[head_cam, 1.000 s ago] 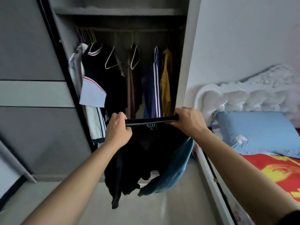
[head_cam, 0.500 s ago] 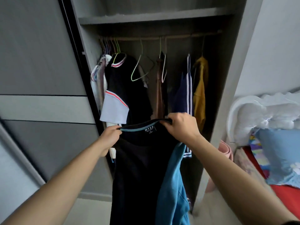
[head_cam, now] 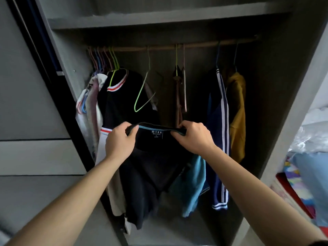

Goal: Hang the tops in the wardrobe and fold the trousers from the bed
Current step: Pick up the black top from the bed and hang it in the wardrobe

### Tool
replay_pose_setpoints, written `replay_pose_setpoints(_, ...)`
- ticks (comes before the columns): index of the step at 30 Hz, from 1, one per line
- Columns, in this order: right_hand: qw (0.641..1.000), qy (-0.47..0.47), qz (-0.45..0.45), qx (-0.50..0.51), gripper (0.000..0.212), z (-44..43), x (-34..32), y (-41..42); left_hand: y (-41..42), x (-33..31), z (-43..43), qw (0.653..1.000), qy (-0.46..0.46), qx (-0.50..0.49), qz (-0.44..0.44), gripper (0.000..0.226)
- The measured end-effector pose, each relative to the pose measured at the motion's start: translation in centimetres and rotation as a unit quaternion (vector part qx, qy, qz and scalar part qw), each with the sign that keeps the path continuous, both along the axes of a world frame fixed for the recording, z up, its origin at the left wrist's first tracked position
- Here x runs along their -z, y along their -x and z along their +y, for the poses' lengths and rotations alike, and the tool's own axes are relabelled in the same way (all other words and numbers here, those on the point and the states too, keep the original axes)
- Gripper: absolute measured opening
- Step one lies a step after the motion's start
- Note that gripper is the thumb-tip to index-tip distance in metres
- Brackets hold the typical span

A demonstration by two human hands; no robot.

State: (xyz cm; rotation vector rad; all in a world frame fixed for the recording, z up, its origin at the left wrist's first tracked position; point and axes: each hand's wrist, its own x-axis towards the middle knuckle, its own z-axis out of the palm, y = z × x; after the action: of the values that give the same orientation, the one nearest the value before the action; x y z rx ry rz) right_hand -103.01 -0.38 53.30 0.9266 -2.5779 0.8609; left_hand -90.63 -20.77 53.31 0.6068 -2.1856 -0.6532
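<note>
I stand facing the open wardrobe (head_cam: 276,121), holding a black top (head_cam: 152,167) up in front of it. My left hand (head_cam: 119,142) is closed on the left side of the neckline and my right hand (head_cam: 194,137) is closed on the right side, so the collar stretches level between them with the label facing me. The body of the top hangs down below my hands, and a blue sleeve or panel (head_cam: 192,185) dangles at its right.

Beyond the top, a wooden rail (head_cam: 177,47) runs across the wardrobe. An empty green hanger (head_cam: 143,94) hangs just left of centre, above my left hand. Other clothes already hang to the left and right. The bed (head_cam: 308,167) shows at the far right edge.

I judge this is the hanging step, with the top not yet on a hanger. Next I would need to free one hand, take down the empty green hanger and feed it through the held-open neckline.
</note>
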Motion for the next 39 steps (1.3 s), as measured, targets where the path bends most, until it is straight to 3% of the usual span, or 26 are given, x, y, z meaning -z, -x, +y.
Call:
replay_pose_setpoints(8,0.991,-0.056,0.071,0.099,0.060,-4.0,-0.5,4.4,8.4,-0.8,-6.2,0.989,-0.006,0.118,0.086,0.019)
replay_pose_setpoints(12,0.982,-0.075,0.084,0.151,0.058,-6.2,-1.7,6.0,11.6,-1.4,-8.1,0.976,-0.043,0.178,0.118,0.016)
replay_pose_setpoints(16,0.954,0.082,0.174,0.232,0.035,-7.4,-2.0,7.1,13.9,-0.1,-9.5,0.959,-0.092,0.233,0.130,0.013)
replay_pose_setpoints(18,0.941,0.166,0.150,0.255,0.037,-8.1,-2.5,8.3,14.9,0.8,-9.9,0.954,-0.095,0.258,0.117,0.013)
replay_pose_setpoints(21,0.939,0.201,0.031,0.278,0.075,-9.4,-3.8,10.5,15.6,2.1,-10.2,0.947,-0.104,0.282,0.113,0.013)
replay_pose_setpoints(23,0.939,0.213,-0.071,0.259,0.088,-10.2,-4.4,11.6,15.6,2.5,-10.4,0.943,-0.096,0.298,0.114,0.013)
replay_pose_setpoints(25,0.941,0.194,-0.144,0.238,0.072,-10.9,-4.4,12.4,15.4,2.5,-10.6,0.939,-0.086,0.313,0.111,0.012)
replay_pose_setpoints(27,0.949,0.164,-0.131,0.233,0.043,-11.6,-4.1,13.2,15.3,2.5,-10.7,0.937,-0.086,0.323,0.104,0.011)
replay_pose_setpoints(39,0.912,0.351,-0.038,0.207,0.045,-8.9,-3.2,10.0,14.4,2.7,-8.6,0.937,-0.145,0.310,0.071,0.012)
